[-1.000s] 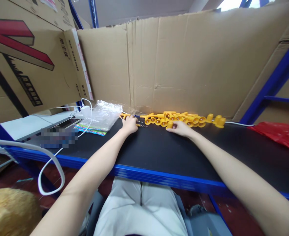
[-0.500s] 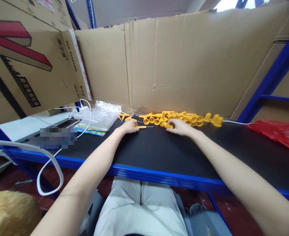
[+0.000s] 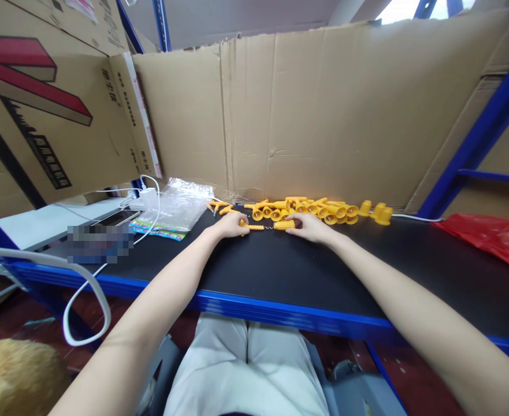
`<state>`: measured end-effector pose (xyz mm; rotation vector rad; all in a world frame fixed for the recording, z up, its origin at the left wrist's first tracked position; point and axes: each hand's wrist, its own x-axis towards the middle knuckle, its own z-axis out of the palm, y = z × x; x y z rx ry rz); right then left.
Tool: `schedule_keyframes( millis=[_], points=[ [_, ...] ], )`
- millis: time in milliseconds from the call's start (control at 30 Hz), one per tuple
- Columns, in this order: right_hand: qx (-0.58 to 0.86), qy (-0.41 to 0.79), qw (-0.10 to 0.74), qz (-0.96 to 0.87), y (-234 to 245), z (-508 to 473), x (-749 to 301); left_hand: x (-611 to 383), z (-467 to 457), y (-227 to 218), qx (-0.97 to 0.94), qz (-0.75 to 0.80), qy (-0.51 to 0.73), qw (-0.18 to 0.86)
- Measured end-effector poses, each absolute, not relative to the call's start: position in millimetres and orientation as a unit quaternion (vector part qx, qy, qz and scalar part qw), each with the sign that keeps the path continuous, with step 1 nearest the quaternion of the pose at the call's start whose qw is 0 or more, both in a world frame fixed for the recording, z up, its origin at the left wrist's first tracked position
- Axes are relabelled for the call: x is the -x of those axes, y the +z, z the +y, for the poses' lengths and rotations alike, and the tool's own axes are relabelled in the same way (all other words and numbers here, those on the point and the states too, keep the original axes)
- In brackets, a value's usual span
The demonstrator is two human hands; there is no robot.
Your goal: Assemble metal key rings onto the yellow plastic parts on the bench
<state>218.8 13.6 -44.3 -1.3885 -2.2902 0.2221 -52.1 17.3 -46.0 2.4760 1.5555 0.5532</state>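
Note:
My left hand [image 3: 233, 225] pinches the handle end of a yellow corkscrew [image 3: 256, 227], its threaded shaft and thin metal spiral pointing right. In my right hand [image 3: 307, 227] is a yellow bell-shaped sleeve [image 3: 283, 225], its narrow end facing the spiral's tip. The two parts lie nearly in line just above the black tabletop; whether the tip touches the sleeve I cannot tell. Beyond the hands lies a row of several yellow corkscrew pieces [image 3: 330, 209], bells and T-shaped handles together. More yellow handles [image 3: 219, 205] with metal spirals lie behind my left hand.
Clear plastic bags [image 3: 180, 205] and a white charger [image 3: 149, 198] with cables are at the left, near a phone [image 3: 118, 218]. A red plastic bag [image 3: 492, 237] lies at the right. A cardboard wall [image 3: 323, 115] closes the back; the table has a blue front edge [image 3: 280, 312].
My right hand has moved left with the yellow sleeve, turning it level with the corkscrew. My left hand has shifted slightly right, bringing the spiral close to the sleeve.

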Motion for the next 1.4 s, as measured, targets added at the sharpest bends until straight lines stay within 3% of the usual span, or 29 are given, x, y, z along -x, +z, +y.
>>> schedule_keyframes(
  millis=[333, 700, 967, 1133, 1400],
  points=[
    [0.505, 0.034, 0.227, -0.832, -41, 14, -222, 52, 18, -46, -0.83, 0.508, 0.209, 0.09],
    [0.444, 0.228, 0.359, -0.789, -42, 11, -208, 41, 8, -45, -0.833, 0.492, 0.246, 0.058],
    [0.472, 0.257, 0.339, -0.772, -35, 5, -206, 37, 2, -40, -0.814, 0.527, 0.245, 0.019],
    [0.433, 0.356, 0.295, -0.773, -33, 6, -215, 37, 4, -42, -0.814, 0.53, 0.237, 0.003],
    [0.421, 0.417, 0.319, -0.74, -36, 2, -213, 38, 3, -41, -0.819, 0.509, 0.262, -0.032]
  ],
)
